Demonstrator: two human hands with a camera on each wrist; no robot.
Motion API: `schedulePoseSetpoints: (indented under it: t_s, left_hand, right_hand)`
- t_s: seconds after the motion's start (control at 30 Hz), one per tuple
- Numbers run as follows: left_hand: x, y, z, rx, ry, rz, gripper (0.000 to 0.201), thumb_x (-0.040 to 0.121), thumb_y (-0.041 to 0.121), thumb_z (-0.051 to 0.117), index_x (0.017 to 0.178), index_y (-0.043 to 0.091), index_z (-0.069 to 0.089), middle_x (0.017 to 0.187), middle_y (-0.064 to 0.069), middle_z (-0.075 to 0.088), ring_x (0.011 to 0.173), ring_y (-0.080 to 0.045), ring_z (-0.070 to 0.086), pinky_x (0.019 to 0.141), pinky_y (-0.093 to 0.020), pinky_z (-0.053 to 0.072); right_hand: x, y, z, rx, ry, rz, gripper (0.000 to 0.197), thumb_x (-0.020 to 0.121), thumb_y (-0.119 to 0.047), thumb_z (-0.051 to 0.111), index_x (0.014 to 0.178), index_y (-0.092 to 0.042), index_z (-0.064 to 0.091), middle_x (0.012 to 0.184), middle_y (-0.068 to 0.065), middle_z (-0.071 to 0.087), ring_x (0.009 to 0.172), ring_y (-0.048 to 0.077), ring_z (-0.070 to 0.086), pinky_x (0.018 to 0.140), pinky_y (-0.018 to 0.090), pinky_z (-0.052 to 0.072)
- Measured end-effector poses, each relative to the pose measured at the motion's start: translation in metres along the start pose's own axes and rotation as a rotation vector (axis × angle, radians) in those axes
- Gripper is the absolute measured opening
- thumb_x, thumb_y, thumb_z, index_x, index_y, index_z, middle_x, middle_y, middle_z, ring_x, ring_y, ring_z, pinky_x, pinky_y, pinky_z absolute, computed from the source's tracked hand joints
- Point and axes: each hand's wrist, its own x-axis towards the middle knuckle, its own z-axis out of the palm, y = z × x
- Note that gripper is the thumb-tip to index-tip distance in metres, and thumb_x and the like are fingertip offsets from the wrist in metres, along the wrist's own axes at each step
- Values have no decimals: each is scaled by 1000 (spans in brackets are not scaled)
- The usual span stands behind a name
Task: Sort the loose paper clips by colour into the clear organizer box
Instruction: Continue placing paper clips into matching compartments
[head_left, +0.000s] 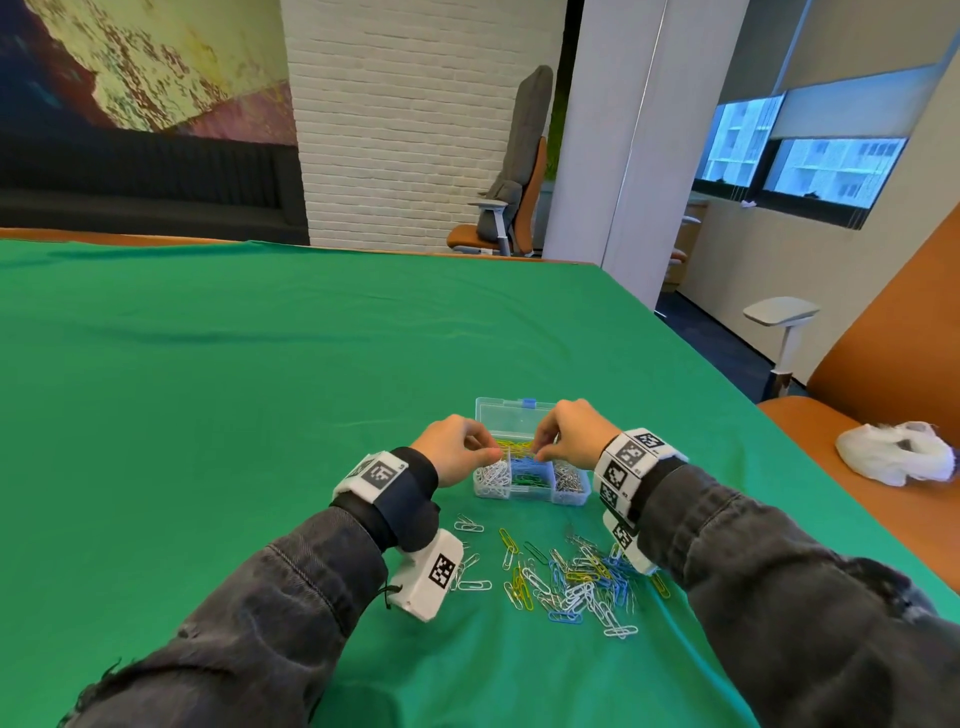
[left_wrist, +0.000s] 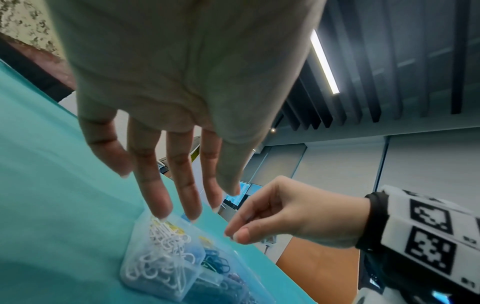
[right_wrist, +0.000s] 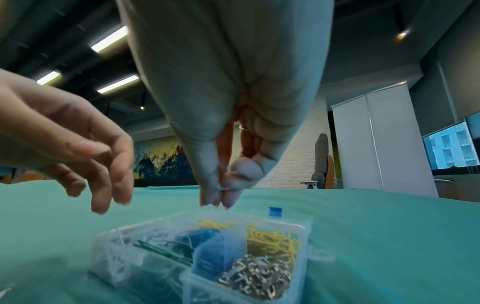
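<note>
1. The clear organizer box (head_left: 530, 491) sits open on the green tablecloth (head_left: 260, 389), its compartments holding white, yellow, blue, green and silver clips.
2. The left hand (head_left: 457, 449) hovers over the white compartment, fingers loosely spread and holding nothing.
3. The right hand (head_left: 574, 434) hangs above the box, fingertips (right_wrist: 228, 197) pinched together; what they grip is too small to tell.
4. The loose paper clips (head_left: 571, 582) lie scattered on the cloth nearer the person.

green tablecloth (head_left: 260, 389), clear organizer box (head_left: 571, 496) with blue latch (head_left: 528, 402), white, yellow, blue, green, silver clips inside, mixed loose paper clips (head_left: 566, 582) near, black-white marker wristbands (head_left: 631, 460), grey denim sleeves (head_left: 779, 597)
</note>
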Motion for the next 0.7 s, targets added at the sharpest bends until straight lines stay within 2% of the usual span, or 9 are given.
schedulePoseSetpoints:
  t_s: [0.1,0.17,0.27,0.33,0.43,0.53,0.63,0.7]
  left_hand:
    - [-3,5,0,37,-51,3,23,91,31,65,104,12,68,104,-6,68,92,-16,60,81,-23,44]
    - [-6,9,0,52,-88,11,19,89,28,68,101,12,69,98,-2,67,89,-13,60,77,-22,43]
    - [-12,18,8,93,-158,31,19,83,20,75,99,11,70,90,-1,67,77,-10,58,61,-15,40]
    - [-17,26,18,121,-239,38,23,79,18,78,100,12,69,88,0,68,72,-8,57,57,-13,39]
    - [-23,36,39,179,-346,39,29,76,21,81,101,14,68,98,-3,71,82,-14,61,73,-21,48]
    - [-31,45,55,302,-345,65,36,78,31,79,109,20,63,107,-1,67,94,-18,62,87,-31,50]
    - [-36,50,68,366,-357,86,43,81,38,75,117,25,57,112,-2,63,100,-20,61,85,-33,50]
    - [-38,52,73,402,-357,87,40,81,38,75,115,25,58,114,-1,61,101,-21,61,80,-31,48]
  right_hand:
    - [-11,0,-8,7,2,-4,10,82,-16,74,90,-10,75,89,1,73,73,5,61,68,12,45]
    - [-24,2,-14,4,-24,-15,10,81,-18,76,89,-11,75,85,-2,72,69,1,59,61,7,40]
    - [-52,6,-20,-23,-110,-47,7,77,-18,79,81,-15,74,76,-6,69,63,-2,55,55,5,36]
    - [-70,11,-16,-69,-232,-48,11,74,-20,81,81,-18,72,71,-11,65,63,-3,53,55,7,34]
    - [-92,24,-5,-133,-354,-8,15,72,-20,83,79,-19,70,74,-9,65,65,1,55,55,8,37]
    - [-102,38,-1,-130,-333,46,21,70,-21,84,73,-21,64,75,-4,67,70,9,60,67,19,48]
    - [-109,44,4,-96,-328,83,32,63,-33,88,81,-18,66,72,-8,66,70,10,62,71,25,51]
    - [-112,44,10,-75,-328,83,37,61,-36,89,83,-18,66,72,-8,66,69,10,61,71,25,52]
